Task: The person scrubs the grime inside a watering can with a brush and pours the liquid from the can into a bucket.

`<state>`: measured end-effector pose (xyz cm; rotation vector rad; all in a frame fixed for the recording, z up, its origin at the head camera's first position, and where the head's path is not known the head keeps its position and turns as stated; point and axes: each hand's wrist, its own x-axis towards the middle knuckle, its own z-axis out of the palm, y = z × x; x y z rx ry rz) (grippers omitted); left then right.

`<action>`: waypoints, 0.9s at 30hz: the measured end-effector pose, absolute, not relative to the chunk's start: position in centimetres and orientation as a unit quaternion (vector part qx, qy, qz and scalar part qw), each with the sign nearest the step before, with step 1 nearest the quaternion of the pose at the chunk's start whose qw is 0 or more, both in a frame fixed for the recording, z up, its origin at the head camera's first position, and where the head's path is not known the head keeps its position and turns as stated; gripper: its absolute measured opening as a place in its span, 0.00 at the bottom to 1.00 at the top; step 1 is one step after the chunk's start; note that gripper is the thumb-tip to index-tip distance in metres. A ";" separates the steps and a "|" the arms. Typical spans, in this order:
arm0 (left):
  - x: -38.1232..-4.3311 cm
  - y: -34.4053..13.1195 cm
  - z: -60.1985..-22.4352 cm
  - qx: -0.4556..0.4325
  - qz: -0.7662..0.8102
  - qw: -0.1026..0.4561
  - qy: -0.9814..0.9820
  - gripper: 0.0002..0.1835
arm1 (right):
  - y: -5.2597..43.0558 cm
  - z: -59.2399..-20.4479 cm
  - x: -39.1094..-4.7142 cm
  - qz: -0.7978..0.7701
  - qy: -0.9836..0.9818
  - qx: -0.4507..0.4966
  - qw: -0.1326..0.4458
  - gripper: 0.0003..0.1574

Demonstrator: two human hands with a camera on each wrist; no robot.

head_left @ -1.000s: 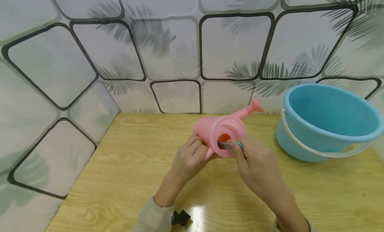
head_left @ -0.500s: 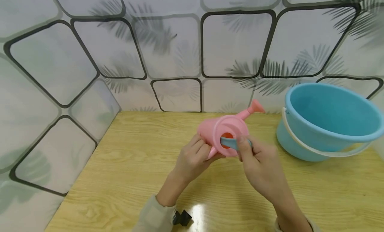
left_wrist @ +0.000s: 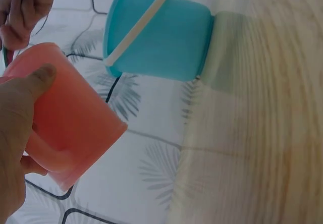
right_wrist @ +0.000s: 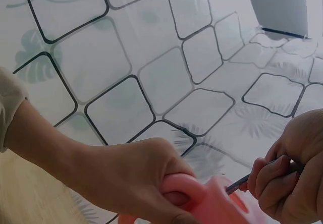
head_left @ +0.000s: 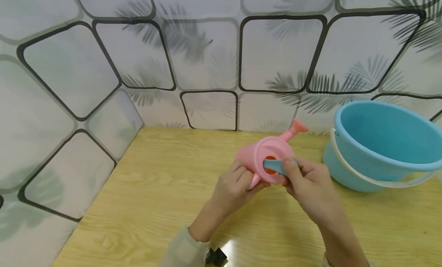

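In the head view a pink watering can [head_left: 246, 156] is held tilted above the table, its round opening facing the person and its spout pointing up to the right. The left hand [head_left: 232, 187] grips it by the handle; the left wrist view shows the thumb lying on the can's wall [left_wrist: 83, 118]. Between thumb and fingers, the right hand [head_left: 312, 190] pinches a slim blue tool [head_left: 272, 165] whose far end reaches into the opening. Its working end is hidden, so its kind is unclear. Something orange-red [head_left: 271, 158] shows inside the can behind it.
A light blue bucket [head_left: 359, 171] with a white handle stands to the right on the wooden table [head_left: 155, 175]. Patterned walls [head_left: 203, 67] rise behind and on the left. A small black item [head_left: 216, 256] is beside the left cuff.
The blue tool has turned at the opening, so more of its broad blue side shows. The right hand has shifted slightly rightward from the opening. The left hand keeps its grip; the head view has shifted slightly.
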<state>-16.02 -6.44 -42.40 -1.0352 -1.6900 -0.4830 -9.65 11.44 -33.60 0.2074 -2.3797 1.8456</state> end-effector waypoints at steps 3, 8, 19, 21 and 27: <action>-15.9 -6.0 -42.2 -0.434 -0.205 0.523 -0.704 0.26 | 11.5 -33.7 -10.0 0.629 -0.774 0.063 0.042 0.26; -15.7 -6.0 -42.1 -0.429 -0.201 0.526 -0.706 0.26 | 12.4 -33.6 -10.0 0.665 -0.742 0.078 0.034 0.24; -16.0 -6.4 -42.4 -0.436 -0.195 0.527 -0.703 0.24 | 12.8 -33.3 -10.4 0.636 -0.766 0.091 -0.034 0.21; -16.0 -6.4 -42.5 -0.431 -0.197 0.528 -0.705 0.24 | 13.2 -33.3 -10.4 0.652 -0.753 0.088 -0.030 0.22; -15.9 -5.9 -42.5 -0.419 -0.195 0.541 -0.703 0.23 | 13.0 -33.5 -10.6 0.684 -0.722 0.098 -0.039 0.20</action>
